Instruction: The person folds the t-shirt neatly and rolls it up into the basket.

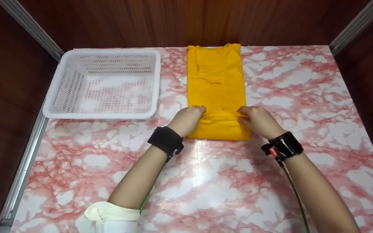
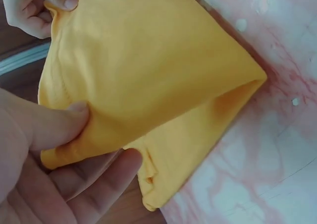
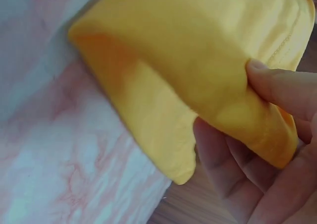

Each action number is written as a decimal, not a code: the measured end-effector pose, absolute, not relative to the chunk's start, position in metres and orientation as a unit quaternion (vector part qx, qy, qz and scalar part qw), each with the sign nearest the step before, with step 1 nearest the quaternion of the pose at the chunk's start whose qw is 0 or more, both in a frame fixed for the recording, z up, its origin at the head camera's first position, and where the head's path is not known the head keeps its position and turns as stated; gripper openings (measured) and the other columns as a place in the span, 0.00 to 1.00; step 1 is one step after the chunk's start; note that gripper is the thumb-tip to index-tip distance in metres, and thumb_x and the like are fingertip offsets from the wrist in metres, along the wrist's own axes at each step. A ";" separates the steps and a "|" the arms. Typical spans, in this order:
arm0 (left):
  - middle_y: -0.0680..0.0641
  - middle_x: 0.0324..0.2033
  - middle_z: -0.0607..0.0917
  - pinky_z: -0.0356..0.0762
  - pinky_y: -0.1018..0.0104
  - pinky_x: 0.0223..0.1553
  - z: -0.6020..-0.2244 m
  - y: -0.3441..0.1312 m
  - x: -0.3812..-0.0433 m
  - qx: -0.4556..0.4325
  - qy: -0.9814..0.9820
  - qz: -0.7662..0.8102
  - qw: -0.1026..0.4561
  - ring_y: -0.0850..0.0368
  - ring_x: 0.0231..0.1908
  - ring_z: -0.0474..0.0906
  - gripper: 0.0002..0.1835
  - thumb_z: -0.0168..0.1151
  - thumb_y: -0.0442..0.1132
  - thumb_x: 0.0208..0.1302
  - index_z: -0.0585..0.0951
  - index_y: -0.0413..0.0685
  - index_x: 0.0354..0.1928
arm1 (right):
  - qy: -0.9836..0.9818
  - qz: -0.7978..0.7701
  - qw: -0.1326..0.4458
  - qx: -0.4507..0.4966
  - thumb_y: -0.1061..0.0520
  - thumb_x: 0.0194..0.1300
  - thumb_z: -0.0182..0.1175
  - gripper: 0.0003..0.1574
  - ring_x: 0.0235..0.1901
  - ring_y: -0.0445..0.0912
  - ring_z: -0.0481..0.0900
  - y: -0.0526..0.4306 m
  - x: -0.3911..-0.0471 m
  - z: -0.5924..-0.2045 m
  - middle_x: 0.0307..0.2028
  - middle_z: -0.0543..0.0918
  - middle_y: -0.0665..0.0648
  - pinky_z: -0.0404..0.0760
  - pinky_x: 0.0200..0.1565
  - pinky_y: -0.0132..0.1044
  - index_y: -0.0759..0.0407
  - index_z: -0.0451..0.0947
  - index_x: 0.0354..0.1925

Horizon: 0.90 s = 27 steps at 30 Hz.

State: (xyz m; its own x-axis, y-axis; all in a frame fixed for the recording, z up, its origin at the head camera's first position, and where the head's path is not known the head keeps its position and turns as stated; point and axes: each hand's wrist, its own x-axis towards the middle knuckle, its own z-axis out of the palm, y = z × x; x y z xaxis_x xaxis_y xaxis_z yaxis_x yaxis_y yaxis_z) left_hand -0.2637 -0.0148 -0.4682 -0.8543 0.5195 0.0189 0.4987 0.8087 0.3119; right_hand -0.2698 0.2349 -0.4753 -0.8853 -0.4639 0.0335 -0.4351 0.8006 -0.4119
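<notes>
Red-and-white marbled tabletop (image 1: 309,90) beneath the left hand (image 1: 188,119) and right hand (image 1: 263,121), brown panel wall (image 1: 180,22) beyond them
White slotted basket (image 1: 100,115) ahead and left of the left hand; folded yellow cloth (image 1: 210,95) between the hands and extending ahead of them, near end (image 1: 219,130) doubled over; each hand pinches one side of that flap between thumb and fingers; black straps (image 1: 165,139) just behind both
</notes>
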 end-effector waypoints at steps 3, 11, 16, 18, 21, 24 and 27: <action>0.45 0.34 0.82 0.77 0.61 0.36 -0.478 -0.014 -0.274 0.249 0.956 0.156 0.012 0.52 0.36 0.78 0.13 0.47 0.24 0.58 0.76 0.43 0.41 | 0.953 -0.203 0.033 -0.223 0.57 0.55 0.61 0.15 0.39 0.50 0.80 0.234 -0.282 -0.479 0.38 0.82 0.60 0.77 0.41 0.45 0.63 0.78 0.42; 0.46 0.38 0.81 0.72 0.59 0.39 -0.504 -0.014 -0.295 0.181 0.970 0.153 -0.053 0.50 0.40 0.76 0.13 0.49 0.29 0.60 0.75 0.46 0.45 | 0.954 -0.232 -0.037 -0.183 0.58 0.55 0.61 0.18 0.44 0.54 0.76 0.227 -0.304 -0.499 0.44 0.79 0.61 0.73 0.46 0.47 0.60 0.75 0.45; 0.43 0.58 0.67 0.59 0.56 0.57 -0.523 -0.014 -0.288 0.175 0.972 0.141 -0.070 0.48 0.60 0.59 0.25 0.53 0.40 0.60 0.65 0.47 0.60 | 0.949 -0.245 -0.080 -0.183 0.56 0.55 0.61 0.33 0.58 0.57 0.62 0.224 -0.290 -0.518 0.59 0.65 0.63 0.65 0.56 0.51 0.58 0.65 0.59; 0.41 0.65 0.57 0.49 0.55 0.63 -0.528 -0.013 -0.279 0.197 0.969 0.142 -0.045 0.47 0.66 0.48 0.31 0.52 0.47 0.61 0.59 0.46 0.64 | 0.949 -0.239 -0.064 -0.196 0.49 0.55 0.61 0.41 0.63 0.57 0.55 0.222 -0.279 -0.523 0.64 0.58 0.63 0.60 0.59 0.52 0.57 0.59 0.63; 0.42 0.68 0.47 0.40 0.54 0.66 -0.531 -0.009 -0.264 0.246 0.960 0.136 0.008 0.48 0.68 0.38 0.37 0.47 0.56 0.62 0.52 0.47 0.68 | 0.950 -0.205 -0.025 -0.233 0.39 0.54 0.59 0.51 0.66 0.56 0.48 0.219 -0.265 -0.529 0.67 0.51 0.62 0.53 0.62 0.53 0.58 0.51 0.67; 0.44 0.69 0.45 0.39 0.53 0.66 -0.535 -0.004 -0.252 0.291 0.948 0.118 0.052 0.49 0.68 0.36 0.39 0.47 0.59 0.61 0.50 0.49 0.68 | 0.951 -0.161 0.014 -0.265 0.34 0.51 0.58 0.57 0.66 0.56 0.47 0.219 -0.257 -0.533 0.67 0.50 0.62 0.50 0.62 0.54 0.61 0.47 0.67; 0.44 0.68 0.47 0.41 0.52 0.65 -0.537 -0.002 -0.247 0.308 0.942 0.106 0.075 0.49 0.68 0.39 0.38 0.50 0.57 0.60 0.52 0.51 0.68 | 0.950 -0.130 0.039 -0.281 0.35 0.52 0.58 0.56 0.66 0.56 0.48 0.220 -0.255 -0.536 0.67 0.50 0.64 0.51 0.62 0.55 0.63 0.48 0.67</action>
State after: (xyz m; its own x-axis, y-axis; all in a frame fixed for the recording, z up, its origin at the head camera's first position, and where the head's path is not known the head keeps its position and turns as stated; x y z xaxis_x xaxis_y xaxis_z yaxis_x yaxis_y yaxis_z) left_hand -0.2469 -0.0017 -0.5371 -0.7990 0.5966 -0.0753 0.5651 0.7877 0.2454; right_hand -0.2555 0.2203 -0.5363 -0.8394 -0.5435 -0.0010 -0.5232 0.8086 -0.2692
